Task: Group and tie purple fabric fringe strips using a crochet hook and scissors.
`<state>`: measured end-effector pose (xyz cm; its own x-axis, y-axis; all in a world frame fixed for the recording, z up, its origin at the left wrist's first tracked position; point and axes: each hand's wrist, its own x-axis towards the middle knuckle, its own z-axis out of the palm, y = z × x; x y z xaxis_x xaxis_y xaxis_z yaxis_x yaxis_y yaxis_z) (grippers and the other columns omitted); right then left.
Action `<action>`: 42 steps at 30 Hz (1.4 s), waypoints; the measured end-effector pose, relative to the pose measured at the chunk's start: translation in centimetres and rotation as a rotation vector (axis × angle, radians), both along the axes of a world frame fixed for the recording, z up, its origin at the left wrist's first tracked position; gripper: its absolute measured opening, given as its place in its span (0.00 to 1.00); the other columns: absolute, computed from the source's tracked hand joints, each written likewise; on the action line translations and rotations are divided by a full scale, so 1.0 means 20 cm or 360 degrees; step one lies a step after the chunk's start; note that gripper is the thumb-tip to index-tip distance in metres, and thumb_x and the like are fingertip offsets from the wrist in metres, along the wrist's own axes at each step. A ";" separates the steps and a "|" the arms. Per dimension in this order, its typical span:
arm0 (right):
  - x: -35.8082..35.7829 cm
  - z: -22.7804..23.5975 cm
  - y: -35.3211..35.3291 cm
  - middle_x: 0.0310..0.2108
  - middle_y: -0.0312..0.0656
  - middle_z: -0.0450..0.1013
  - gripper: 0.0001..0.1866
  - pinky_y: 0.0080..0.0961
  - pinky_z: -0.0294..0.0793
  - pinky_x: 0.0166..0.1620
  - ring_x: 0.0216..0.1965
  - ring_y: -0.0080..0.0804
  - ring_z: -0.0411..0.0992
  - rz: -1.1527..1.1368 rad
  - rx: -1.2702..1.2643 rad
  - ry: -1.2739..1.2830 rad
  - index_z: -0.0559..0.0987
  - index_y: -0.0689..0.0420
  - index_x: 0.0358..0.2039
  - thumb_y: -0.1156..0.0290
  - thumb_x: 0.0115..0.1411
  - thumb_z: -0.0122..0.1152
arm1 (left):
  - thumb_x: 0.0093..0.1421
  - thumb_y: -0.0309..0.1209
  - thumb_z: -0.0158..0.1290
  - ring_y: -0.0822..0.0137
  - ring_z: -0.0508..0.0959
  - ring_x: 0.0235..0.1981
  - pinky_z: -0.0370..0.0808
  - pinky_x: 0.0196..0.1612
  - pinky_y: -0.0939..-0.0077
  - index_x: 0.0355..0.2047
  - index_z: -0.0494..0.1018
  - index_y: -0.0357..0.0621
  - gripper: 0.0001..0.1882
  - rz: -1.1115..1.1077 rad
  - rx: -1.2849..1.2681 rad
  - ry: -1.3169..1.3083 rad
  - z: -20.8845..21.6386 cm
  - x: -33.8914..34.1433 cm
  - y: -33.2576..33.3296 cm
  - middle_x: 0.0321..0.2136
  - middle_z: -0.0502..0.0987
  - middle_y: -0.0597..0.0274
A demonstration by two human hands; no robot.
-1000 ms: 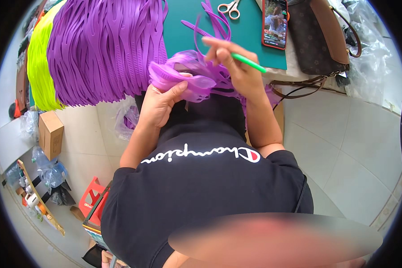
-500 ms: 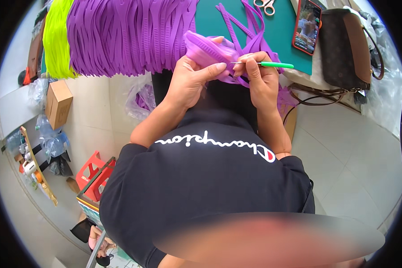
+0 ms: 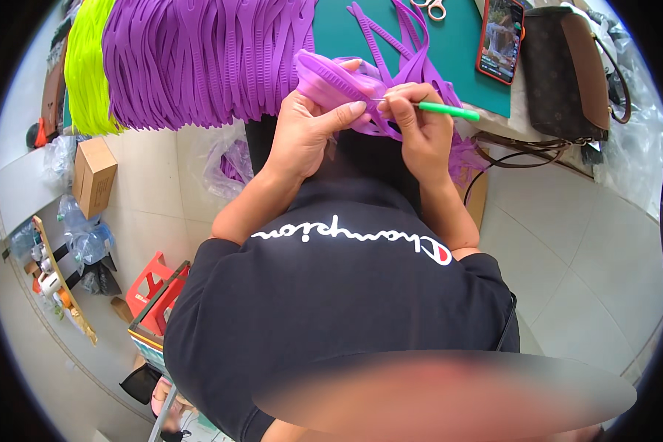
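Plainly, all hangs on where tip meets edge: the thin metal point of the tool [image 3: 449,111] reaches the right end of the purple piece [image 3: 331,77], close by the fingertips of the right hand [image 3: 422,121]. Whether the point is in the material or only against it is too small to tell. The purple piece sits between the two hands, over the dark lap [image 3: 368,163], its long axis sloping from upper left down to lower right. The tool lies nearly level — tip to the left, green handle out past the right knuckles. The left hand [image 3: 306,129] is closed around the purple piece, thumb on the near side, while the right hand pinches the tool towards its front; the right is nearer the end that the point meets.

Just beyond, loose straps [image 3: 412,51] lie crossed on the green mat [image 3: 464,44]. To the left a thick row of purple straps [image 3: 206,59] overhangs the table's near edge, with yellow-green straps [image 3: 88,66] along its outer side. Farther off on the mat are scissors [image 3: 428,7], cut by the frame, and a phone [image 3: 501,40]; a brown bag [image 3: 556,66] lies right of it. Below — on the pale floor [image 3: 538,221] — are a plastic bag [image 3: 217,169], a box [image 3: 94,177] and a red stool [image 3: 151,287].
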<state>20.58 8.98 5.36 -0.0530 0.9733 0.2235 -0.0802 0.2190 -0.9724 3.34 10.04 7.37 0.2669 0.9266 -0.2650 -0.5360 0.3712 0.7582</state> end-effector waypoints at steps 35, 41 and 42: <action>-0.04 0.09 0.11 0.30 0.45 0.76 0.10 0.25 0.76 0.33 0.30 0.37 0.76 -0.0214 0.1150 -0.0872 0.79 0.61 0.35 0.79 0.51 0.67 | 0.61 0.23 0.54 0.71 0.80 0.31 0.81 0.35 0.76 0.36 0.71 0.38 0.04 0.0284 0.0113 -0.0073 0.00 0.05 0.06 0.32 0.78 0.59; -0.06 0.14 0.06 0.24 0.44 0.71 0.07 0.28 0.70 0.29 0.24 0.39 0.71 -0.0263 0.0945 -0.1125 0.78 0.61 0.31 0.79 0.51 0.66 | 0.61 0.24 0.55 0.71 0.80 0.29 0.80 0.33 0.79 0.34 0.71 0.37 0.05 0.0433 0.0397 0.0213 -0.04 0.05 0.07 0.29 0.78 0.58; -0.05 0.15 0.05 0.23 0.45 0.71 0.05 0.27 0.70 0.29 0.24 0.39 0.71 -0.0213 0.0751 -0.1164 0.78 0.61 0.30 0.79 0.52 0.65 | 0.61 0.24 0.55 0.71 0.80 0.29 0.80 0.33 0.79 0.34 0.71 0.37 0.05 0.0431 0.0399 0.0212 -0.04 0.03 0.07 0.29 0.78 0.58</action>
